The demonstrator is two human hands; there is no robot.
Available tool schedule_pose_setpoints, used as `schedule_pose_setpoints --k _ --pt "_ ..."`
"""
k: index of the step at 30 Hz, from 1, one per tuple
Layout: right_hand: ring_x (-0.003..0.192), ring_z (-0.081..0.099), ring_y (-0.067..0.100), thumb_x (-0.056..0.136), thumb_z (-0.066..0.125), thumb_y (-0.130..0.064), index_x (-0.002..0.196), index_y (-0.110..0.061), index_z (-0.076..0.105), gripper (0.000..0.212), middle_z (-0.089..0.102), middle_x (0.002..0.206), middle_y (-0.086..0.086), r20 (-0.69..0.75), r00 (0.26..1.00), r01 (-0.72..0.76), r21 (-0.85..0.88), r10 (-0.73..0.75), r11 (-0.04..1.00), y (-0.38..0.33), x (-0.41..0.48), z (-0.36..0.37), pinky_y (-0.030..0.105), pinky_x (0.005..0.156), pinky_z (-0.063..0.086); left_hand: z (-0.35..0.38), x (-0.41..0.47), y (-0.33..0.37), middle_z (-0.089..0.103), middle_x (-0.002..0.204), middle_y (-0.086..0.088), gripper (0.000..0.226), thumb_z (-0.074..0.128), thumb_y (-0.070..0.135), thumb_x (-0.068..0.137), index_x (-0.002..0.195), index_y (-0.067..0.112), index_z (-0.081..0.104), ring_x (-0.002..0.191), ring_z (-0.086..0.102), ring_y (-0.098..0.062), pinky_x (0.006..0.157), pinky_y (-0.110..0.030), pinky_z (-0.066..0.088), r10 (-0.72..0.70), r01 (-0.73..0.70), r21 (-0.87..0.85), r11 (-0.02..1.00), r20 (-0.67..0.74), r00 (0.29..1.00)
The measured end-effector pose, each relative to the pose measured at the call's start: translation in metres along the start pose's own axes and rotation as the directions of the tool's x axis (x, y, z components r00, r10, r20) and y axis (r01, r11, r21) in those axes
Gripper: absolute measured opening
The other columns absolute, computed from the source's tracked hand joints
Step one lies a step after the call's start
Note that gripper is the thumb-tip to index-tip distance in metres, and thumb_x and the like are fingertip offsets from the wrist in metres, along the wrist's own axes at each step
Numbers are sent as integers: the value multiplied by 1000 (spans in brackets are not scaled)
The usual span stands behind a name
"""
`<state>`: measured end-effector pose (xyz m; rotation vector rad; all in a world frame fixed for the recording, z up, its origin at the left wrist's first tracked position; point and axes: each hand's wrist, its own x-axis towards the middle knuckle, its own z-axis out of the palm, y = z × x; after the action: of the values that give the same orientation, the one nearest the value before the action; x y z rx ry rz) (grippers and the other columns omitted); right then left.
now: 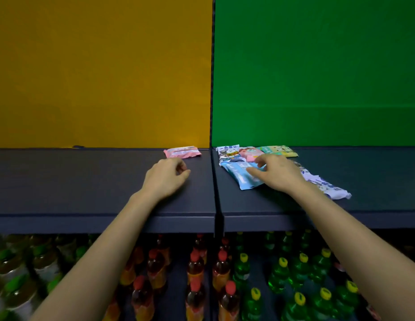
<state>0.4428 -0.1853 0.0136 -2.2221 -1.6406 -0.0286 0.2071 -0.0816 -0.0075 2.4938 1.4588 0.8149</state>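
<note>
The light blue packet (pixel 240 179), overlapped in the pile on the shelf (pixel 375 181), is touched by the spread, empty right hand (pixel 279 173), the left hand (pixel 166 179) is rested loosely curled and empty, and neighbouring packets (pixel 278 151) could be dragged along.

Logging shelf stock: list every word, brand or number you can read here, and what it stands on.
None reads legibly.
Pink packet: white print, too blurred.
Light blue packet: lettering too blurred.
White packet, far right: blue marks, too blurred.
Bottles below: labels too blurred.
</note>
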Motion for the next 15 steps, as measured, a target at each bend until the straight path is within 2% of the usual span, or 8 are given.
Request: schedule_pose_setpoints --k 3,6,8,9,10,11,12,15 --pt "116 54 28 84 49 -63 115 -34 55 43 56 130 11 103 995 14 -95 -4 995 -5 22 11 34 83 43 10 15 2 66 106 -2 19 53 35 89 96 20 62 99 58 -26 78 -34 44 -19 19 18 1000 4 1000" --pt "119 54 27 73 43 -79 139 -26 40 84 56 132 8 169 983 -47 -184 79 982 -13 41 20 36 89 45 17 26 0 66 104 -1 18 52 33 89 96 19 62 98 58 -24 74 -32 41 -29 28 31 999 4 1000" --pt "114 55 26 69 47 -80 136 -19 43 91 59 126 6 215 969 -84 -190 125 978 -19 51 21 34 86 44 20 33 -2 65 103 0 18 52 32 90 97 19 62 98 58 -23 75 -32 42 -31 31 35 999 -1 1000" --pt "105 56 26 68 49 -80 125 -15 52 86 61 113 7 256 957 -95 -175 138 980 -22 54 21 33 80 43 21 36 -3 65 104 0 18 52 32 90 97 19 63 98 57 -23 75 -31 42 -33 33 31 999 -7 999" --pt "93 54 26 67 52 -80 104 -14 58 76 59 98 7 301 942 -104 -149 145 983 -25 57 20 32 73 40 22 40 -5 64 104 0 18 52 31 90 97 19 63 98 56 -22 75 -31 41 -37 37 24 999 -20 999" --pt "83 51 24 67 54 -78 83 -14 55 66 54 85 5 327 934 -112 -114 144 987 -27 59 19 31 65 37 23 46 -7 64 105 0 19 52 31 89 98 18 63 100 55 -21 75 -31 41 -41 41 16 999 -41 998" --pt "73 47 21 70 56 -74 70 -14 47 61 49 76 3 341 930 -118 -73 136 990 -28 61 18 29 58 32 24 52 -11 63 108 -1 20 52 30 90 101 17 62 104 54 -21 77 -31 41 -45 46 10 999 -62 997" --pt "58 41 14 81 60 -55 71 -11 51 46 47 65 4 327 942 -107 73 77 992 -27 64 13 27 52 27 27 75 -23 58 119 -7 28 51 29 92 112 11 58 114 48 -24 83 -37 42 -74 76 23 997 -81 994"
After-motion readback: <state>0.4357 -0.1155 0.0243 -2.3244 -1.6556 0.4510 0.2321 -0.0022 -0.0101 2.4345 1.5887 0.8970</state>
